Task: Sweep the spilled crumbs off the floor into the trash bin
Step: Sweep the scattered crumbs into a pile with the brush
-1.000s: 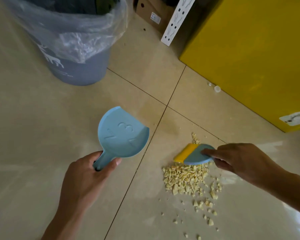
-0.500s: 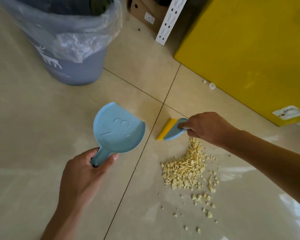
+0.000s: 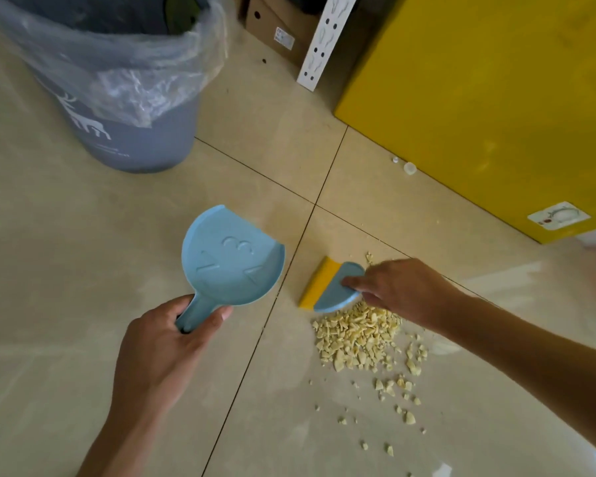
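My left hand (image 3: 164,349) grips the handle of a light blue dustpan (image 3: 231,259), held above the floor left of a tile joint, its open edge facing right. My right hand (image 3: 405,289) holds a small blue scraper with a yellow blade (image 3: 331,285), which sits at the far edge of a pile of pale yellow crumbs (image 3: 356,333). Loose crumbs trail toward me from the pile, down to the right. The grey trash bin (image 3: 131,132), lined with a clear bag, stands at the upper left.
A yellow cabinet (image 3: 496,91) fills the upper right. A cardboard box (image 3: 276,25) and a white perforated strip (image 3: 320,39) lean behind it. Two small white caps (image 3: 409,168) lie by the cabinet's base. Glossy beige tiles cover the floor.
My right hand drew the scraper back toward me from beyond the pile to its far edge, packing the crumbs closer together. The dustpan has stayed about where it was.
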The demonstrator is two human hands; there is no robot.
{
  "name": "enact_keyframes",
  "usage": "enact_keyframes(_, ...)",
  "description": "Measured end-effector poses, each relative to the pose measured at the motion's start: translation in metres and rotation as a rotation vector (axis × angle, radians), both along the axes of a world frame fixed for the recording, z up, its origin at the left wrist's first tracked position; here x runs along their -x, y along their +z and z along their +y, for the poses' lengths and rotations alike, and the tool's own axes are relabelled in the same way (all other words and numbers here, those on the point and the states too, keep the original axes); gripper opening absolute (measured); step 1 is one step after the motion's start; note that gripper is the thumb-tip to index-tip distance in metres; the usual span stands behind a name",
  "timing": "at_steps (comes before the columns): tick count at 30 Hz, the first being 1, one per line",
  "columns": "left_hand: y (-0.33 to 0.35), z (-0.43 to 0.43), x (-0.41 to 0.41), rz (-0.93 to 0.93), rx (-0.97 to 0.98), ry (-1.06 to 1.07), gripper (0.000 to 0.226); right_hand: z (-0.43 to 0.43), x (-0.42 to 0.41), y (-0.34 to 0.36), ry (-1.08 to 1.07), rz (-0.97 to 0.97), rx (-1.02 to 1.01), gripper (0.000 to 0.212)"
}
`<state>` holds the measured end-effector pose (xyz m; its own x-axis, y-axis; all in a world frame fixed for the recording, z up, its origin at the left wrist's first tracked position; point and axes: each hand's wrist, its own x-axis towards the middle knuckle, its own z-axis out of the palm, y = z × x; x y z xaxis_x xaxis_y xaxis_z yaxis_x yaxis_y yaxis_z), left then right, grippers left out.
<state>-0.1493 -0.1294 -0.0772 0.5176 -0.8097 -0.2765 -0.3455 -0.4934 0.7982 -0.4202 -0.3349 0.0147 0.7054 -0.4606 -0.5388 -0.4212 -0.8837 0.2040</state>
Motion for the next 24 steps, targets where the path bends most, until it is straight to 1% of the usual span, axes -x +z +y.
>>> enact_keyframes(2, 0.002, -0.001, 0.002, -0.006, -0.009, -0.006, 0.054, 0.017, 0.024, 0.001, -0.009, 0.042, -0.066, 0.044)
enact_keyframes(3, 0.002, -0.001, 0.003, -0.008, -0.015, -0.011, 0.053, 0.025, 0.035, 0.004, -0.014, 0.027, -0.072, 0.043)
enact_keyframes(4, 0.003, -0.001, 0.004, -0.009, -0.02, -0.018, 0.053, 0.03, 0.044, 0.009, -0.02, -0.023, -0.061, 0.042)
enact_keyframes(5, 0.003, -0.001, 0.006, -0.008, -0.021, -0.025, 0.053, 0.032, 0.054, 0.013, -0.045, -0.12, -0.032, 0.04)
enact_keyframes(6, 0.003, -0.001, 0.007, -0.007, -0.021, -0.034, 0.053, 0.03, 0.06, 0.017, -0.095, -0.217, 0.007, 0.038)
enact_keyframes(8, 0.004, -0.001, 0.009, -0.012, -0.024, -0.049, 0.053, 0.015, 0.065, 0.023, -0.237, -0.322, 0.084, 0.036)
enact_keyframes(12, 0.005, 0.0, 0.013, -0.038, -0.042, -0.076, 0.05, -0.039, 0.048, 0.019, -0.529, -0.383, 0.234, 0.031)
enact_keyframes(15, 0.006, 0.001, 0.018, -0.035, -0.025, -0.094, 0.051, -0.082, 0.029, 0.004, -0.681, -0.316, 0.306, 0.034)
enact_keyframes(18, 0.008, 0.003, 0.02, -0.039, -0.016, -0.114, 0.054, -0.104, 0.016, -0.016, -0.79, -0.218, 0.272, 0.035)
enact_keyframes(21, 0.012, 0.002, 0.016, -0.018, -0.034, -0.102, 0.054, -0.085, 0.025, -0.024, -0.74, -0.115, 0.206, 0.034)
enact_keyframes(24, 0.016, 0.002, 0.019, 0.027, -0.048, -0.083, 0.044, -0.041, 0.05, -0.014, -0.631, -0.08, 0.147, 0.033)
